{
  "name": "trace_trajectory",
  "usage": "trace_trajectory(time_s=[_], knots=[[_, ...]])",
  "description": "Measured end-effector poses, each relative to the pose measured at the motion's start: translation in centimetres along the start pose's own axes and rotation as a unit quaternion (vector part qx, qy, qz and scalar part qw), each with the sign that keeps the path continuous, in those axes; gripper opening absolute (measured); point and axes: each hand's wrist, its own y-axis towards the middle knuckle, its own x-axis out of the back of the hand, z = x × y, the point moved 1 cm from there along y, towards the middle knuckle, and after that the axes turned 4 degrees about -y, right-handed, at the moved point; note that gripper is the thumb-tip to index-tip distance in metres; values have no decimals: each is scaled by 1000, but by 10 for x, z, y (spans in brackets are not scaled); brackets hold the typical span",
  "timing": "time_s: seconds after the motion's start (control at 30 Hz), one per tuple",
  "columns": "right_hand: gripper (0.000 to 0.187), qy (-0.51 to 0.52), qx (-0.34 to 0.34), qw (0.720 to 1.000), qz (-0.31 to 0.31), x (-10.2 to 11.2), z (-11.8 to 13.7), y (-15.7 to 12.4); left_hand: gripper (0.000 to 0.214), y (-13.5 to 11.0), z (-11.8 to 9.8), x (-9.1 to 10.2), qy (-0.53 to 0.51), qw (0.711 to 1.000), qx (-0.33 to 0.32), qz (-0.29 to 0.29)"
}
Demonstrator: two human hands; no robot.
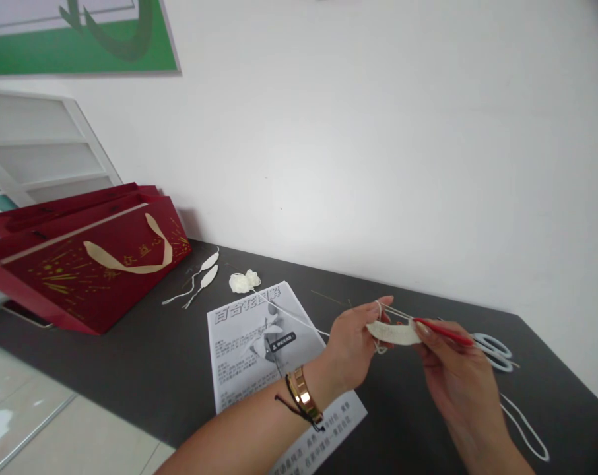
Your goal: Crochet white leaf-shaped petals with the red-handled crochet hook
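Note:
My left hand [356,340] pinches one end of a cream crocheted strip [395,333], with white yarn looped over its raised index finger. In my right hand [460,376] is a red-handled crochet hook [445,330], whose tip meets the strip's other end. Taut yarn runs between the finger and the hook. From my left hand a strand trails back across the paper to a small heap of cream yarn [244,282]. A loose loop of white yarn [527,429] lies right of my right wrist.
A printed instruction sheet [239,369] lies under my left forearm. Scissors with pale blue handles [494,349] rest behind my right hand. Two crocheted petals [209,275] with tails lie near a red gift bag [101,270] at the left. A white wall [353,145] backs the dark table [145,369].

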Motion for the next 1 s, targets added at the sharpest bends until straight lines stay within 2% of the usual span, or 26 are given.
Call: trace_trajectory(time_s=[0.23, 0.4, 0.53, 0.67, 0.8, 1.0], knots=[[21, -5, -8, 1000, 5, 0, -1, 2, 47, 3, 3, 3, 12, 1000, -3, -3], [22, -30, 26, 999, 18, 0, 3, 0, 35, 7, -9, 5, 49, 998, 29, 16], [24, -79, 69, 994, 21, 2, 3, -2, 33, 9, -12, 7, 77, 997, 18, -3], [23, -88, 76, 993, 23, 2, 0, -2, 31, 8, -8, 8, 67, 998, 16, -17], [23, -47, 68, 997, 9, 1, 1, 0, 33, 8, -3, 7, 38, 999, 29, -5], [24, -22, 4, 1000, 14, -1, 2, 0, 38, 8, -1, 7, 30, 999, 17, -18]])
